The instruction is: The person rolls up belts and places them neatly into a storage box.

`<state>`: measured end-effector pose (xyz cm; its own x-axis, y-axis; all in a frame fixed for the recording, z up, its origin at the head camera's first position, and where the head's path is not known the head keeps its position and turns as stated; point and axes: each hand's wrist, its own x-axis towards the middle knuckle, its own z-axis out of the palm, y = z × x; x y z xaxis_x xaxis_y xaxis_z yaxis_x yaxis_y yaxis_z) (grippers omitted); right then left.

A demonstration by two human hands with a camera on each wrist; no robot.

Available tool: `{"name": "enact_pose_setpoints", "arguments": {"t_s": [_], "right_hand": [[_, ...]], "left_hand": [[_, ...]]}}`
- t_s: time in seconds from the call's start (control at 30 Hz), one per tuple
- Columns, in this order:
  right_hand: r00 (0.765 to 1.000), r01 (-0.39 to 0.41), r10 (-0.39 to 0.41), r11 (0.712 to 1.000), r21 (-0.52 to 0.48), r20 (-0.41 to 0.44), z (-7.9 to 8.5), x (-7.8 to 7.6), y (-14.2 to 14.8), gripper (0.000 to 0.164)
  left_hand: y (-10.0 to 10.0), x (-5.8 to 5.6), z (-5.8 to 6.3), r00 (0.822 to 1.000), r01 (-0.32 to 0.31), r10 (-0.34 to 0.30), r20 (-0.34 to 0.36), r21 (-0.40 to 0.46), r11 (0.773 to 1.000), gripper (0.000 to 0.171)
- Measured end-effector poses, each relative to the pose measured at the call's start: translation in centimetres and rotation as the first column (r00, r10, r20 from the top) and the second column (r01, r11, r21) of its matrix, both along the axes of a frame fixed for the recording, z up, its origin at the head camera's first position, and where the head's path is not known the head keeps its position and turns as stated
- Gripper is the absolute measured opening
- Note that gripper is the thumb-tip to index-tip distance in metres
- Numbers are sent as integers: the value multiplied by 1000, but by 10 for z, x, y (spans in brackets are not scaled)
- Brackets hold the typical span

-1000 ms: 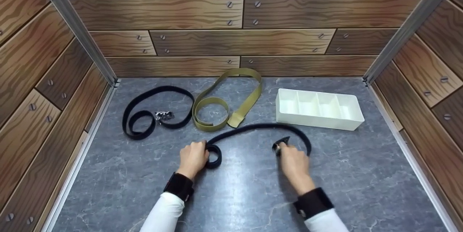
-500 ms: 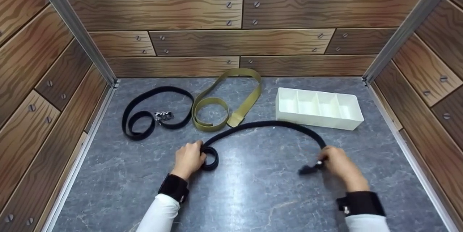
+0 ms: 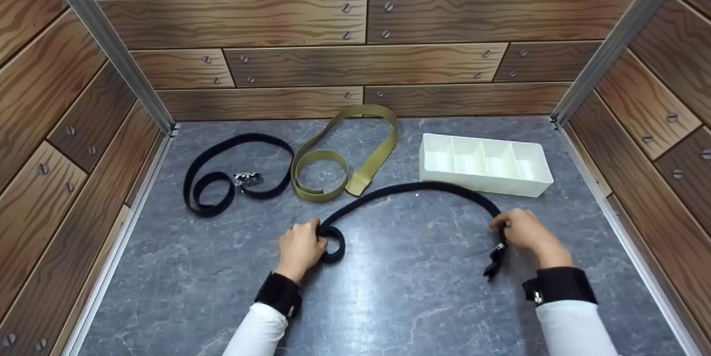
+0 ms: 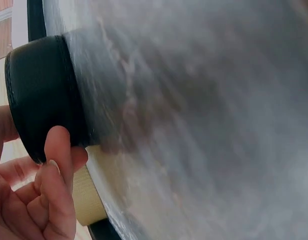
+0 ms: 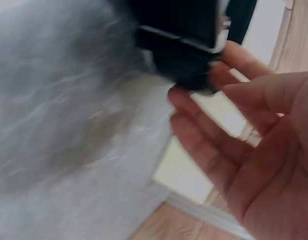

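Observation:
A black belt point(image 3: 422, 185) arcs across the grey tabletop between the two hands. My left hand point(image 3: 300, 247) holds it at its rolled-up end, where the coil point(image 4: 43, 90) stands on edge with fingertips against its side. At the other end my right hand point(image 3: 530, 234) pinches the strap near the metal buckle point(image 3: 499, 247), and a short dark tip hangs past it toward me. From the right wrist, thumb and index finger meet at the strap's edge point(image 5: 179, 22), with the other fingers point(image 5: 204, 145) loosely bent below.
Behind the left hand lies another black belt point(image 3: 239, 136), part coiled, with a silvery buckle point(image 3: 248, 179). A tan webbing belt point(image 3: 383, 150) sits beside it. A white tray point(image 3: 489, 184) with several compartments stands back right, close behind the arc. Wood-patterned walls point(image 3: 300, 67) enclose the table.
My right hand has swung right with the buckle end, widening the belt's arc, then moved slightly farther from me. The buckle end now points toward me. The left hand stays at the coil.

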<state>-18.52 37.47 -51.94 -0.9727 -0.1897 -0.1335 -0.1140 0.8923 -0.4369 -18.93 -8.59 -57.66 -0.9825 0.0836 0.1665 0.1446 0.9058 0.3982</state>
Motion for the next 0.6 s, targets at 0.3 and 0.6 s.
{"name": "enact_pose_setpoints", "arguments": {"t_s": [0.3, 0.6], "right_hand": [[974, -117, 100, 991, -73, -203, -1, -8, -95, 30], [960, -278, 273, 924, -264, -55, -40, -6, -222, 30]], "left_hand": [[10, 2, 1, 999, -48, 48, 17, -17, 999, 15], [15, 4, 1, 996, -79, 80, 42, -36, 996, 19]]}}
